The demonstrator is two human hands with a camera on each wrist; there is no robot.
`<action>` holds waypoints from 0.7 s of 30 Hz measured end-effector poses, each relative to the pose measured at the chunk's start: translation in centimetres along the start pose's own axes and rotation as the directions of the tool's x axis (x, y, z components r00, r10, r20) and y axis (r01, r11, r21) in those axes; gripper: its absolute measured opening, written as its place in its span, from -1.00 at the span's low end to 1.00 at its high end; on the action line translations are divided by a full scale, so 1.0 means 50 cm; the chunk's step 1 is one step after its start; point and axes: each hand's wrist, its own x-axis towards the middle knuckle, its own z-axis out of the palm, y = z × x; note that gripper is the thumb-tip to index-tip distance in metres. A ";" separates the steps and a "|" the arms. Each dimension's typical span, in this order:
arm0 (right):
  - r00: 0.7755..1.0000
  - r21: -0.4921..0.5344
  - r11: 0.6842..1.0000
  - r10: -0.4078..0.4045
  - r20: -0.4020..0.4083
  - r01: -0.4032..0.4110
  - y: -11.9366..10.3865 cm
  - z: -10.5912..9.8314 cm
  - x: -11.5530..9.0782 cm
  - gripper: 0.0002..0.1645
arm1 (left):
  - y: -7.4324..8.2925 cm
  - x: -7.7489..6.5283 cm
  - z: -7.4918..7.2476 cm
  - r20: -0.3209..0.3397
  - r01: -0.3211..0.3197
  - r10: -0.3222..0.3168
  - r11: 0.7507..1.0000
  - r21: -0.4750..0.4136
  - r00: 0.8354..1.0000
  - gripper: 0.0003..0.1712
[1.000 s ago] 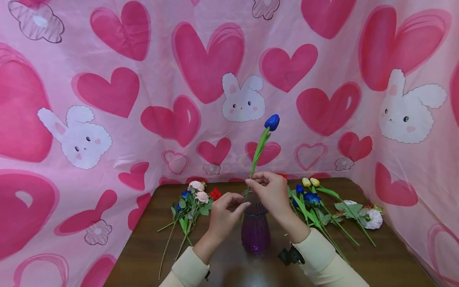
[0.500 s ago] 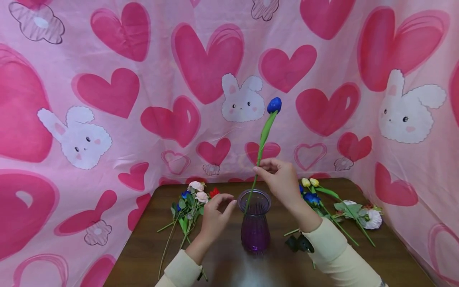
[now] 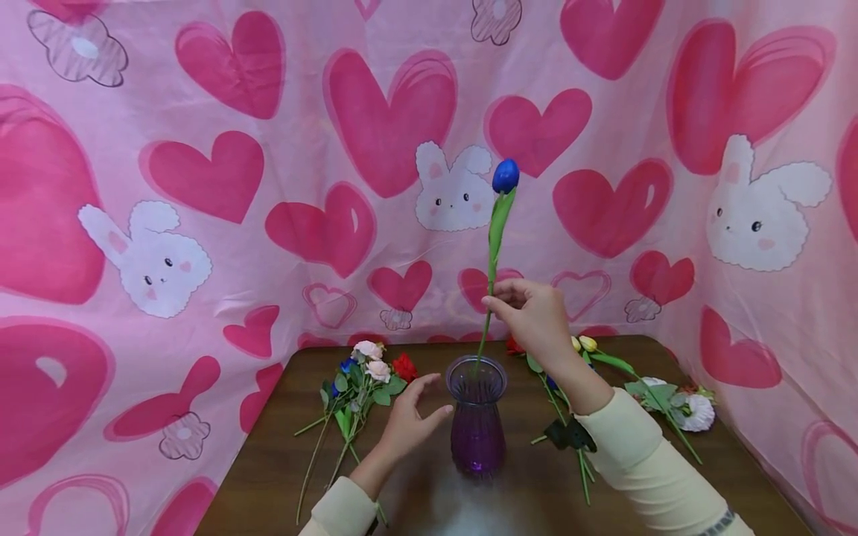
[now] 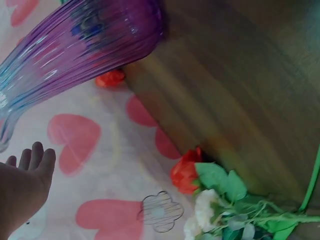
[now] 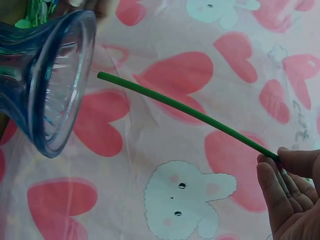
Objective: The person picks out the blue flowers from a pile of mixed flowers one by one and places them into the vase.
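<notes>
My right hand (image 3: 538, 321) pinches the green stem of a blue tulip (image 3: 506, 176) between thumb and fingers, and the flower stands nearly upright. In the right wrist view, the stem's cut end (image 5: 102, 75) is just outside the rim of the glass vase (image 5: 62, 90), pointing toward its mouth. The ribbed vase (image 3: 477, 441), purple at the base and bluish at the top, stands upright on the table. My left hand (image 3: 409, 418) is beside the vase's left side, thumb and fingers spread, holding nothing. In the left wrist view its fingers (image 4: 45, 165) are apart from the glass.
A pile of pink, red and blue flowers (image 3: 365, 380) lies left on the brown table (image 3: 429, 499). More flowers, including yellow tulips (image 3: 588, 343) and a white bloom (image 3: 698, 412), lie on the right, partly behind my right arm. A pink printed cloth (image 3: 302, 134) hangs behind.
My right hand has lifted the tulip up, drawing its stem end above the vase mouth. My left hand has let go of the stem, moved left and down, and spread its fingers beside the vase.
</notes>
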 end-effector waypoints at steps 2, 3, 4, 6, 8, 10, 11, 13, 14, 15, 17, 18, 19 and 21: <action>1.000 -0.016 1.000 -0.007 -0.001 0.007 0.006 0.004 -0.001 -0.84 | -0.009 -0.003 0.007 0.045 0.020 -0.019 1.000 -0.017 0.999 -0.32; 1.000 -0.025 1.000 -0.010 -0.001 0.010 0.010 0.006 -0.002 -0.84 | -0.012 -0.004 0.011 0.064 0.023 -0.021 0.999 -0.025 0.998 -0.30; 1.000 -0.034 0.999 -0.016 -0.001 0.016 0.012 0.008 -0.003 -0.84 | -0.016 -0.004 0.016 0.079 0.026 -0.023 0.999 -0.030 0.997 -0.28; 0.999 -0.051 0.998 -0.034 0.001 0.034 0.018 0.014 -0.006 -0.84 | -0.021 -0.004 0.026 0.103 0.027 -0.024 0.999 -0.035 0.994 -0.27; 0.999 -0.062 0.997 -0.045 0.011 0.046 0.023 0.020 -0.008 -0.84 | -0.025 -0.004 0.036 0.128 0.042 -0.036 0.998 -0.038 0.991 -0.25; 0.998 -0.065 0.996 -0.052 0.027 0.053 0.029 0.026 -0.011 -0.83 | -0.030 -0.004 0.046 0.152 0.064 -0.058 0.997 -0.036 0.987 -0.21; 0.998 -0.066 0.996 -0.056 0.033 0.058 0.031 0.030 -0.013 -0.83 | -0.033 -0.003 0.050 0.163 0.077 -0.070 0.997 -0.032 0.984 -0.19; 0.997 -0.062 0.997 -0.052 0.048 0.055 0.035 0.036 -0.018 -0.85 | -0.037 -0.003 0.060 0.179 0.097 -0.091 0.995 -0.025 0.980 -0.15; 0.997 -0.061 0.997 -0.051 0.057 0.054 0.037 0.039 -0.020 -0.85 | -0.040 -0.004 0.065 0.182 0.107 -0.101 0.994 -0.021 0.978 -0.14; 0.997 -0.054 0.997 -0.044 0.066 0.048 0.038 0.042 -0.023 -0.85 | -0.043 -0.004 0.070 0.184 0.110 -0.105 0.994 -0.017 0.977 -0.12; 0.996 -0.047 0.998 -0.028 0.084 0.032 0.042 0.048 -0.029 -0.86 | -0.045 -0.004 0.077 0.181 0.117 -0.111 0.993 -0.019 0.977 -0.12; 0.995 -0.043 0.999 -0.017 0.095 0.021 0.044 0.052 -0.032 -0.87 | -0.047 -0.005 0.081 0.177 0.120 -0.114 0.993 -0.022 0.978 -0.12; 0.994 -0.042 0.999 -0.009 0.105 0.013 0.047 0.056 -0.035 -0.87 | -0.047 -0.005 0.083 0.173 0.125 -0.119 0.992 -0.029 0.978 -0.13; 0.992 -0.043 0.999 0.004 0.123 0.002 0.054 0.064 -0.041 -0.88 | -0.048 -0.004 0.087 0.161 0.123 -0.116 0.992 -0.039 0.980 -0.14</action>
